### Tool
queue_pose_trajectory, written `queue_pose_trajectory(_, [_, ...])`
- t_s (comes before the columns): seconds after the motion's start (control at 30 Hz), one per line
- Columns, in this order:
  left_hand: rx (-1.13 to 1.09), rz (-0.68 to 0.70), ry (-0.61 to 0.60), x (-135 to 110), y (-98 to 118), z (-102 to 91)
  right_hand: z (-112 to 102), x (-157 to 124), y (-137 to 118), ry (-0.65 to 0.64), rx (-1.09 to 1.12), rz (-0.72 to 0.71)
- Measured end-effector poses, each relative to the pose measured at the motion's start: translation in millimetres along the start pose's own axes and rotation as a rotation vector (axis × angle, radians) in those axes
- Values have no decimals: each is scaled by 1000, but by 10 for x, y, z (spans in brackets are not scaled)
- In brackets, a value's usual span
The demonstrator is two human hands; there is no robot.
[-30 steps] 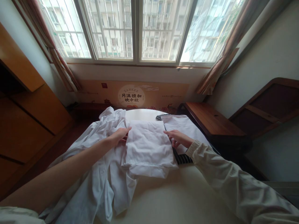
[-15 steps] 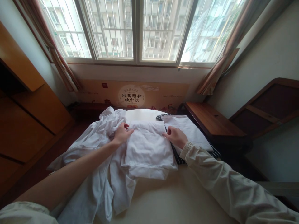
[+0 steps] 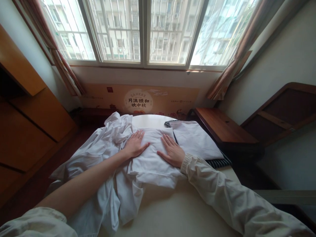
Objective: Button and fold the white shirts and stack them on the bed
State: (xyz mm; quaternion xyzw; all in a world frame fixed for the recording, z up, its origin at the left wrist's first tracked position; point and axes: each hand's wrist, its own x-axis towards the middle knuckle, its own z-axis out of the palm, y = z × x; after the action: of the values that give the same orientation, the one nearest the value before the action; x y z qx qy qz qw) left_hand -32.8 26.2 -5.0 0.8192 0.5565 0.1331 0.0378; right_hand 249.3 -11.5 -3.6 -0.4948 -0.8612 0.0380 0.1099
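Note:
A white garment (image 3: pixel 153 164) lies folded into a rough rectangle on the pale round-ended table (image 3: pixel 172 210). My left hand (image 3: pixel 135 144) rests flat on its left side, thumb stretched inward. On its right side my right hand (image 3: pixel 172 151) lies flat too, fingers apart and pointing away from me. Neither hand grips the cloth. To the left, a heap of loose white clothes (image 3: pixel 98 148) spreads over the table's edge. Just right of the folded garment, another folded white garment (image 3: pixel 197 140) sits on top of a dark striped cloth (image 3: pixel 221 163).
A brown wooden side table (image 3: pixel 222 126) stands beyond the right edge. Wooden cabinets (image 3: pixel 27 125) line the left. Across the back are a printed panel (image 3: pixel 163 102) with Chinese lettering and a barred window (image 3: pixel 168 33) between tied curtains (image 3: pixel 223 82).
Both hands have gone from pinching the garment's sides to lying flat on it, fingers spread. My right hand has shifted a little left and nearer to me.

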Motion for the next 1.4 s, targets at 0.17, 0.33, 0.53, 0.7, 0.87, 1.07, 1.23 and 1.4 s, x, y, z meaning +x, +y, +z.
queue_pose_trajectory(0.17, [59, -85, -28, -6, 25, -101, -113, 11, 68, -105, -53, 108])
queue_pose_trajectory(0.33, [44, 156, 50, -110, 192, -216, -387, 78, -36, -142, -76, 124])
queue_pose_trajectory(0.53, [-32, 393, -89, -353, 253, -241, -301, -278, -358, -51, 52, -157])
queue_pose_trajectory(0.7, [10, 370, -134, -435, 164, -257, -98, -514, -272, -115, 82, -172])
queue_pose_trajectory(0.87, [80, 325, -125, -535, 41, -347, -145, -620, -76, -146, 59, -107])
queue_pose_trajectory(1.07, [127, 279, 49, -264, 40, -463, -482, -220, 35, -161, 33, -99])
queue_pose_trajectory(1.23, [58, 264, 51, 281, 161, -213, -458, 508, -11, 7, -67, 12])
queue_pose_trajectory(1.4, [-14, 179, -70, 501, 96, 47, -120, 748, 47, -99, -32, 69])
